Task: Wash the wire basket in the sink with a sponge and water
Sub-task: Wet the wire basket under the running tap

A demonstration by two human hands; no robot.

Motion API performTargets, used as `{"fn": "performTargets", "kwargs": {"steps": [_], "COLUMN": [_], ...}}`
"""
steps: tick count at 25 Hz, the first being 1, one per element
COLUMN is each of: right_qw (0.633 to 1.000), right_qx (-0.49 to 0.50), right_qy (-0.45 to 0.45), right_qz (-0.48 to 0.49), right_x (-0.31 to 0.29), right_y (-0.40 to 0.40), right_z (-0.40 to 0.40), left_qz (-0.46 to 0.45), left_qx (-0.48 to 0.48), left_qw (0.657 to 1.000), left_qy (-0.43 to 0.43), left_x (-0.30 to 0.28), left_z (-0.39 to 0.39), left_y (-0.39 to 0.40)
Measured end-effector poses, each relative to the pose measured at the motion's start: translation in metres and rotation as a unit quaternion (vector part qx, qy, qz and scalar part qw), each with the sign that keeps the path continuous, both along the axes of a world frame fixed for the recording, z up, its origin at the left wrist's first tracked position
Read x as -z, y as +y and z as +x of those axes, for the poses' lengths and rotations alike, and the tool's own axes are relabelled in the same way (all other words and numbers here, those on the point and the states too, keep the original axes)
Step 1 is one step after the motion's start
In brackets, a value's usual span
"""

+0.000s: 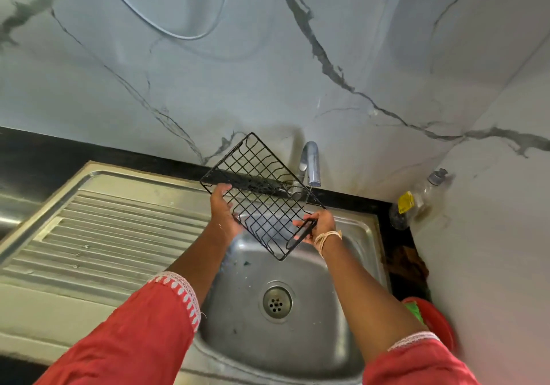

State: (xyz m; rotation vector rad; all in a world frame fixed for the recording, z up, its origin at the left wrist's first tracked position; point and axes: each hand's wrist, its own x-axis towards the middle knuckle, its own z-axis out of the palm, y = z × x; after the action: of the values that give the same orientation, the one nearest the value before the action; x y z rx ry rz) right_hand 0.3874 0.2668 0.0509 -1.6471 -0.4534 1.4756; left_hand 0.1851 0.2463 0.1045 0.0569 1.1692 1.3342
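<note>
Head view: steel sink, marble wall

A black wire basket is held up over the sink in the middle of the frame. Its left edge is held by the left hand, and its lower right side is gripped by the right hand. The tap is seen just behind it.

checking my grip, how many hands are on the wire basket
2. The left hand holds the wire basket at its left edge; the right hand grips its lower right end, both above the sink below the tap.
</note>
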Motion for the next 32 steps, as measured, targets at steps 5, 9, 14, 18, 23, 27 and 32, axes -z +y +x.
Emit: {"fn": "performTargets", "kwargs": {"steps": [5, 9, 14, 18, 23, 27, 32], "right_qw": [0.991, 0.987, 0.987, 0.993, 0.988, 0.982, 0.987], "right_qx": [0.052, 0.063, 0.090, 0.095, 0.149, 0.164, 0.110], "right_qy": [0.118, 0.144, 0.124, 0.067, 0.008, 0.050, -0.092], "right_qz": [0.019, -0.020, -0.038, 0.005, 0.048, 0.077, 0.067], "right_x": [0.007, 0.016, 0.030, 0.030, 0.016, -0.002, -0.015], "right_y": [0.014, 0.016, 0.018, 0.012, 0.001, 0.002, 0.040], "right_z": [-0.017, -0.036, -0.038, -0.023, 0.012, 0.034, 0.040], "left_qz": [0.065, 0.067, 0.094, 0.084, 0.050, 0.001, -0.081], "left_qx": [0.018, 0.006, 0.021, 0.014, -0.003, -0.017, 0.025], "left_qw": [0.998, 0.996, 0.990, 0.994, 0.999, 0.998, 0.992], "left_qy": [0.007, 0.064, 0.101, 0.071, -0.007, -0.055, -0.089], "left_x": [-0.003, -0.014, -0.011, -0.012, -0.003, 0.006, 0.019], "left_z": [-0.010, -0.002, 0.006, 0.014, 0.031, 0.035, 0.019], "left_y": [0.017, 0.031, 0.027, 0.024, 0.014, 0.009, -0.007]}}
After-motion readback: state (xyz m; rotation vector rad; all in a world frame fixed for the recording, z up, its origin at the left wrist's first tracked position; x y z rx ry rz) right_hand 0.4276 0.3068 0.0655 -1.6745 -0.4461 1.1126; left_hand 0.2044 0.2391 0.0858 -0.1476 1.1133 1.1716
